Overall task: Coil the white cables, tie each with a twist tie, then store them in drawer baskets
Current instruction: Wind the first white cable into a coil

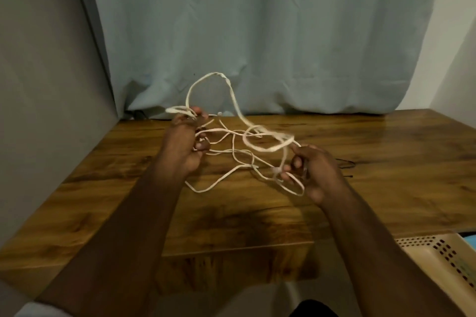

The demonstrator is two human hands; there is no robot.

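Note:
A tangle of white cables (233, 152) lies and hangs over the middle of the wooden table (257, 213). My left hand (184, 141) is raised above the table and pinches a few cable loops at its fingertips; one tall loop arches up from there toward the curtain. My right hand (313, 171) grips other strands to the right, with a small loop hanging below its fingers. Loose strands run between both hands and trail on the tabletop. Thin dark twist ties (346, 165) lie on the table just right of my right hand.
A beige perforated drawer basket (438, 262) shows at the lower right, below the table's edge. A pale blue curtain (257, 33) hangs behind the table, and a grey wall closes the left side.

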